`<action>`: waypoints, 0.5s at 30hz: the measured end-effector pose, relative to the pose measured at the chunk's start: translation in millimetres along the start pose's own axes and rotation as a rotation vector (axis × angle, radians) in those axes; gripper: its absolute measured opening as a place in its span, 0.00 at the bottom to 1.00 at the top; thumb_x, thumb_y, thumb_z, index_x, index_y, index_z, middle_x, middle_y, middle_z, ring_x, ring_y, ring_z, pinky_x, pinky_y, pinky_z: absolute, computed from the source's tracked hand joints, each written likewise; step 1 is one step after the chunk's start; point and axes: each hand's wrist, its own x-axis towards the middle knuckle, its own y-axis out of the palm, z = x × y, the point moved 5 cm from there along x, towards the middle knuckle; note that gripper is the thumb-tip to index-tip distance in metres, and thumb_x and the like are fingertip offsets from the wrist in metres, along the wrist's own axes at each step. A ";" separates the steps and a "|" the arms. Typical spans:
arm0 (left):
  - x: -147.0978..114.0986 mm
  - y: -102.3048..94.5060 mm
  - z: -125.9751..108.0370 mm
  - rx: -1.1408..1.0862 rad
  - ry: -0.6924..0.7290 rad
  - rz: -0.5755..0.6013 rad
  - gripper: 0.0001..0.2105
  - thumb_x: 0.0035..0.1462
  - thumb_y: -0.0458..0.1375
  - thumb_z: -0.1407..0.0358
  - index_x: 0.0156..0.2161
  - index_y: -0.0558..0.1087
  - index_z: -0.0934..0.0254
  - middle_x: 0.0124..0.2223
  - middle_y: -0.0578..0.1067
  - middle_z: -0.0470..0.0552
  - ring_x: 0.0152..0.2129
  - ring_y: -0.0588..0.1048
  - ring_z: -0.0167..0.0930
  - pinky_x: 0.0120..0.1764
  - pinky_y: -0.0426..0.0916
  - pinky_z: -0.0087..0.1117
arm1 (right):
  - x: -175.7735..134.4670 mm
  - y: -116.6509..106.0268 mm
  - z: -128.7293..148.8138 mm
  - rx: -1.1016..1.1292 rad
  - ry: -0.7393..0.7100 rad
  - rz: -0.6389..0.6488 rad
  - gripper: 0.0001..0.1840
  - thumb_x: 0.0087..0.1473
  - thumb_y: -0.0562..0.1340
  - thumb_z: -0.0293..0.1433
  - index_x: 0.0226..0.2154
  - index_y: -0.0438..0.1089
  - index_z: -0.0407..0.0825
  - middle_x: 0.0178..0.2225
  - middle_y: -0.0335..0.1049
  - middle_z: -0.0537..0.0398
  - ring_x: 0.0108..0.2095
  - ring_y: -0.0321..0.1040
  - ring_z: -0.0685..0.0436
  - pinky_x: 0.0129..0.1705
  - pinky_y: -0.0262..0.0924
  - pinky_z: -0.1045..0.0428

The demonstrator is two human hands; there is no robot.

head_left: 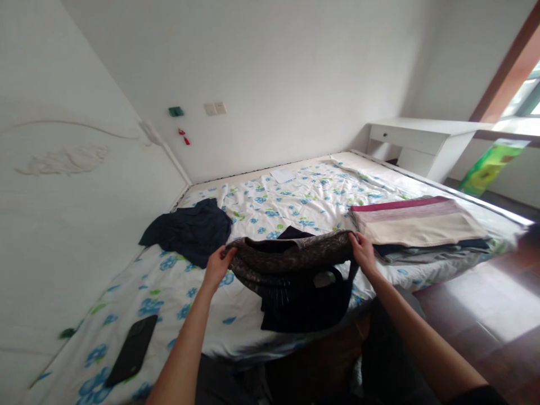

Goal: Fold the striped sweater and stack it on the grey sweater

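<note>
We stand at the foot of a bed (177, 315) covered in a blue-flowered sheet, holding a dark patterned garment (291, 256) stretched between our two hands. The left hand (218, 265) is closed on the garment's left end and the right hand (363, 251) is closed on its right end, so the cloth hangs taut above the mattress edge, its dark pleated lower part (304, 304) draped down over the near side of the bed. Just beside the right hand lies a stack of folded cloths (417, 228), cream and maroon on top with darker layers beneath. Near the left hand, farther up the bed, a crumpled navy garment (189, 232) sits unfolded, and a black phone (133, 349) rests on the sheet well to the left. A white counter (422, 138) stands against the far wall.

By our reading, the work is mid-fold: the piece is spread by its upper edge, not yet doubled over. The next move would seem to call for laying it flat and bringing both ends together evenly, keeping the hanging part from slipping off the edge.
</note>
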 end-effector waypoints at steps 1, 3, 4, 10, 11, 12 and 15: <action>-10.5 7.7 7.4 0.072 -0.012 0.083 0.23 0.48 0.75 0.41 0.34 0.79 0.58 0.25 0.75 0.43 0.26 0.74 0.33 0.30 0.70 0.30 | -5.9 8.0 -8.6 -0.091 0.021 0.064 0.27 0.63 0.64 0.54 0.38 0.83 0.48 0.34 0.83 0.49 0.36 0.77 0.37 0.42 0.69 0.48; -35.8 19.2 30.0 0.146 -0.071 0.165 0.22 0.40 0.80 0.47 0.33 0.79 0.57 0.26 0.77 0.43 0.28 0.76 0.35 0.32 0.71 0.31 | -24.1 22.5 -30.6 -0.236 0.079 0.227 0.20 0.61 0.67 0.48 0.39 0.84 0.50 0.36 0.84 0.50 0.39 0.80 0.36 0.44 0.70 0.47; -49.6 23.0 44.0 0.144 -0.124 0.172 0.22 0.38 0.82 0.51 0.34 0.80 0.57 0.28 0.79 0.45 0.30 0.78 0.37 0.33 0.72 0.31 | -34.8 26.9 -42.4 -0.289 0.109 0.307 0.17 0.59 0.68 0.45 0.40 0.84 0.50 0.36 0.85 0.51 0.40 0.81 0.35 0.45 0.71 0.47; -120.5 43.2 116.7 -0.222 -0.619 0.117 0.14 0.51 0.80 0.62 0.38 0.81 0.59 0.34 0.84 0.51 0.30 0.84 0.38 0.35 0.80 0.36 | -67.5 18.3 -81.6 -0.436 0.078 0.628 0.10 0.52 0.71 0.34 0.38 0.85 0.50 0.39 0.87 0.50 0.41 0.82 0.37 0.47 0.70 0.48; -125.1 46.3 120.5 -0.292 -0.653 0.093 0.13 0.52 0.79 0.65 0.39 0.81 0.60 0.36 0.86 0.52 0.31 0.85 0.37 0.38 0.82 0.38 | -64.9 14.0 -83.7 -0.484 0.066 0.670 0.08 0.51 0.71 0.30 0.36 0.85 0.50 0.37 0.87 0.50 0.39 0.82 0.38 0.45 0.69 0.49; -127.6 48.7 122.5 -0.348 -0.677 0.070 0.12 0.53 0.78 0.69 0.39 0.81 0.60 0.38 0.87 0.53 0.33 0.86 0.38 0.41 0.84 0.39 | -59.9 8.0 -85.3 -0.556 0.061 0.679 0.06 0.50 0.70 0.27 0.32 0.84 0.50 0.34 0.86 0.49 0.36 0.81 0.39 0.42 0.67 0.49; -127.4 46.5 125.8 -0.443 -0.759 -0.040 0.11 0.56 0.72 0.77 0.38 0.79 0.59 0.38 0.86 0.53 0.36 0.87 0.38 0.47 0.86 0.42 | -36.3 -17.0 -84.8 -0.785 0.045 0.482 0.11 0.45 0.69 0.19 0.20 0.78 0.49 0.27 0.82 0.43 0.29 0.77 0.40 0.36 0.61 0.49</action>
